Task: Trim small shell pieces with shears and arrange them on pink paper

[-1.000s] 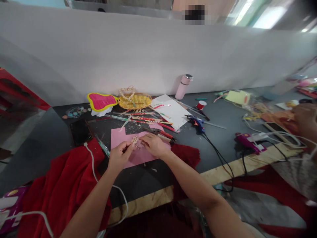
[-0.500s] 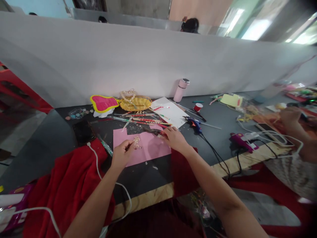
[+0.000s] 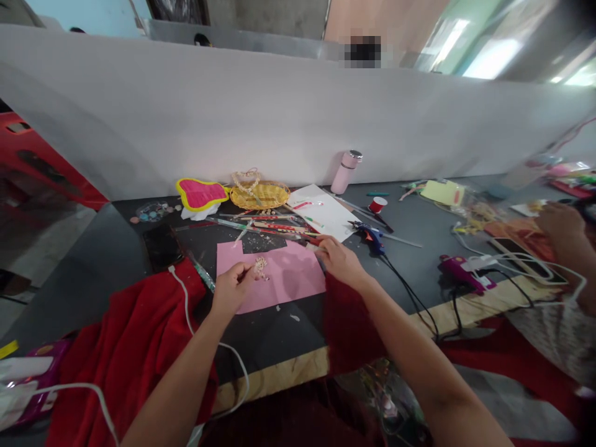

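Note:
My left hand (image 3: 231, 287) is closed in a pinch at the edge of a cluster of small pale beads (image 3: 261, 266). The cluster is over a pink sheet of paper (image 3: 288, 282) with a notch in its far edge; whether the beads are strung is too small to tell. At the sheet's far right corner, my right hand (image 3: 339, 257) has its fingers closed around red-handled pliers (image 3: 313, 241). Only a bit of red handle shows there, and the jaws are hard to make out. A small whitish piece is by these fingertips.
Behind the paper lie patterned sticks (image 3: 279, 226), a yellow basket (image 3: 267, 198), a white sheet (image 3: 321, 211) and a pink flask (image 3: 346, 172). A blue glue gun (image 3: 370, 236) with a black cord lies right. A phone (image 3: 162, 245) and red cloth (image 3: 135, 335) are left. Another person's hand (image 3: 561, 223) works far right.
My right hand has shifted slightly to the right, and the pliers' dark jaws no longer show over the paper. My left hand keeps its pinch beside the beads. The whole view has shifted a little.

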`<state>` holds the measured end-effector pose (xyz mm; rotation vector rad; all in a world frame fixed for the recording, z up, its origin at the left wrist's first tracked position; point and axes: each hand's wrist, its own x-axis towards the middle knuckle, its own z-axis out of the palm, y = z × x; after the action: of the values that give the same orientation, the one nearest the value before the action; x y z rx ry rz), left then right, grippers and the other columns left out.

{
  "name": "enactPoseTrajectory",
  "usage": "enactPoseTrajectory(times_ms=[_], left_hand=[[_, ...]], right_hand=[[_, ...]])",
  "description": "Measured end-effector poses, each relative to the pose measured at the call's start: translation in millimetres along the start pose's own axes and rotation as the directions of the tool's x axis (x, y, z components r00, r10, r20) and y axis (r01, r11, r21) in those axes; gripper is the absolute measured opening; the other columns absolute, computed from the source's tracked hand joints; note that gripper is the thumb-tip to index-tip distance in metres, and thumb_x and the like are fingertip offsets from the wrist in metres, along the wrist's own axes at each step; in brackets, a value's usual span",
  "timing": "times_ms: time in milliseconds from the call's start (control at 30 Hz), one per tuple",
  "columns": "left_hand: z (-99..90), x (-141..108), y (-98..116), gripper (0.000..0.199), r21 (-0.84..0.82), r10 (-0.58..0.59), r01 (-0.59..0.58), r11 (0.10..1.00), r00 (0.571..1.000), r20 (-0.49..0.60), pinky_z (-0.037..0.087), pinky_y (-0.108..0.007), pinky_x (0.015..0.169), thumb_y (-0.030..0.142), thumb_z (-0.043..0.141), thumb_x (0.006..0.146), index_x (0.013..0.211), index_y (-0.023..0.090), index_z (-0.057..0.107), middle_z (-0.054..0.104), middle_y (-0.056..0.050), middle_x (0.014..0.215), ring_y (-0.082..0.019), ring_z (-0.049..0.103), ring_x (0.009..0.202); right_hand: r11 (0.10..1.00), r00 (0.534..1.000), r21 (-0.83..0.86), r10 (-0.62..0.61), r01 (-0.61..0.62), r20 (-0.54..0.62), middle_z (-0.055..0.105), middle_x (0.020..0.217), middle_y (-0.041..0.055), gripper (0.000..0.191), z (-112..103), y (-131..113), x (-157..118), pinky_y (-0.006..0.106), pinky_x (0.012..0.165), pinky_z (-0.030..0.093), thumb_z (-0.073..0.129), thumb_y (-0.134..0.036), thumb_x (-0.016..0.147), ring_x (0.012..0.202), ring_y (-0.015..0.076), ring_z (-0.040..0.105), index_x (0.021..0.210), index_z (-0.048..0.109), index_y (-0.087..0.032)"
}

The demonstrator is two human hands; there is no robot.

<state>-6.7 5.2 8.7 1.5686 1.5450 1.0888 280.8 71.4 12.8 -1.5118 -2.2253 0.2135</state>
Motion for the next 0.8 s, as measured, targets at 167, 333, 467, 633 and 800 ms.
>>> enactPoseTrajectory(times_ms=[167, 333, 467, 633, 800], left_hand=[[1.9, 0, 0, 0.024, -0.072, -0.011, 0.012, 0.997, 1.000, 0.005, 0.046, -0.023, 0.070, 0.040, 0.056, 0.082, 0.079, 0.018, 0.066, 0.072, -0.001, 0.076, -0.015, 0.066, 0.073], [2.8, 2, -2, 0.022, -0.106, -0.032, 0.030, 0.994, 0.999, -0.014, 0.047, -0.023, 0.068, 0.037, 0.057, 0.081, 0.079, 0.017, 0.066, 0.072, -0.002, 0.075, -0.016, 0.065, 0.071], [1.4, 2, 0, 0.022, -0.173, -0.037, 0.032, 0.984, 0.999, -0.024, 0.047, -0.024, 0.070, 0.036, 0.057, 0.081, 0.076, 0.017, 0.066, 0.071, -0.002, 0.073, -0.015, 0.065, 0.071], [-0.5, 2, -1, 0.021, -0.306, -0.085, 0.059, 0.950, 0.994, -0.073, 0.048, -0.024, 0.068, 0.036, 0.059, 0.081, 0.079, 0.016, 0.066, 0.071, -0.003, 0.072, -0.015, 0.064, 0.069], [-2.4, 2, 3, 0.021, -0.347, -0.145, 0.093, 0.933, 0.981, -0.126, 0.046, -0.021, 0.057, 0.036, 0.059, 0.081, 0.079, 0.017, 0.067, 0.071, -0.003, 0.072, -0.014, 0.062, 0.064]], right_hand=[[0.770, 0.981, 0.623, 0.195, -0.137, -0.025, 0.062, 0.079, 0.0009, 0.031, -17, -16, 12, 0.026, 0.057, 0.045, 0.062, -0.039, 0.078, 0.061, 0.0135, 0.056, 0.100, 0.054, -0.019], [0.214, 0.964, 0.950, 0.187, -0.226, 0.187, 0.063, 0.097, 0.0028, 0.024, 7, -45, 12, 0.026, 0.059, 0.047, 0.062, -0.024, 0.069, 0.073, 0.0146, 0.060, 0.092, 0.054, -0.021], [0.278, 0.978, 0.938, 0.042, -0.206, 0.202, 0.058, 0.114, 0.0045, 0.036, 24, -42, 4, 0.033, 0.072, 0.050, 0.052, -0.016, 0.069, 0.090, 0.0181, 0.060, 0.103, 0.053, -0.024], [0.843, 0.963, 0.517, -0.243, 0.150, 0.117, 0.042, 0.136, 0.0102, 0.060, 25, -44, -3, 0.046, 0.101, 0.033, 0.047, -0.007, 0.065, 0.123, 0.0263, 0.038, 0.124, 0.049, -0.021], [0.954, 0.928, 0.141, -0.291, 0.264, 0.231, 0.034, 0.142, 0.0095, 0.060, 28, -59, -9, 0.048, 0.101, 0.032, 0.049, -0.006, 0.064, 0.123, 0.0294, 0.034, 0.122, 0.051, -0.020]])
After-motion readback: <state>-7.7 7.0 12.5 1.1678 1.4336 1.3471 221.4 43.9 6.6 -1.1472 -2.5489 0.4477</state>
